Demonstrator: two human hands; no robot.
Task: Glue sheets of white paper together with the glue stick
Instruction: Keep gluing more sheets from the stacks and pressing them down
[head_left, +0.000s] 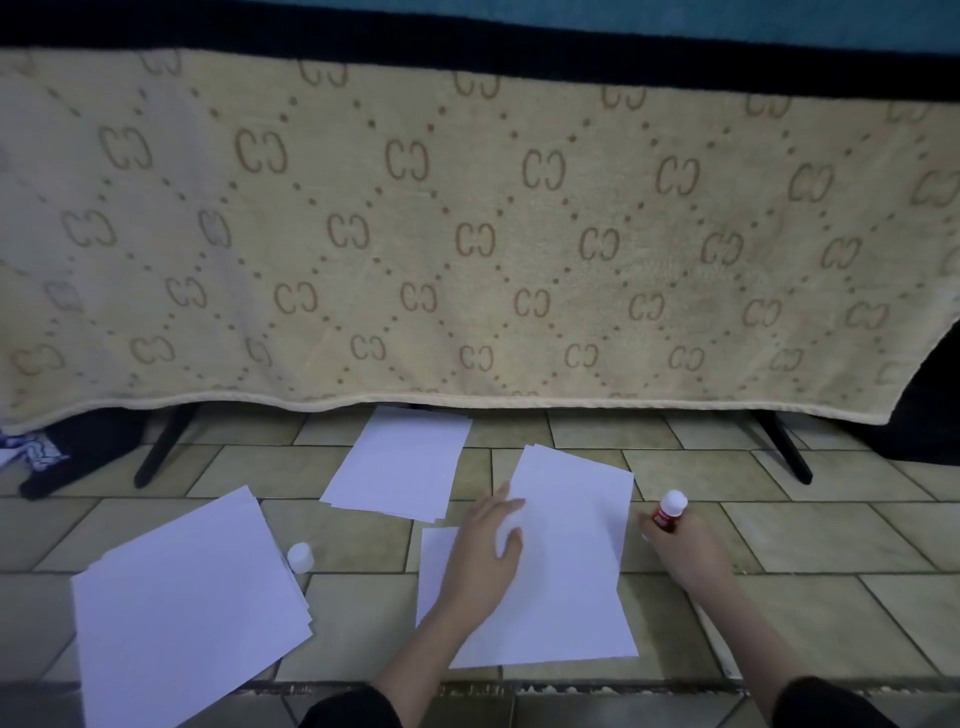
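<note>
Glue stick (669, 511) is standing tip-up, clamped in my right hand (685, 551) just right of the sheet (566, 561) lying lengthwise away from me on the floor (779, 530), while my left hand (488, 551) is pressing flat, fingers apart, on its left edge.

The right hand (688, 553) wraps the lower body of the glue stick (669, 511), so its label cannot be read; the left hand (485, 551) covers part of the top sheet (566, 561), which hides most of the sheet beneath (435, 561). The large paper stack (187, 613) runs off the bottom edge; both forearms are cut off there too.
</note>
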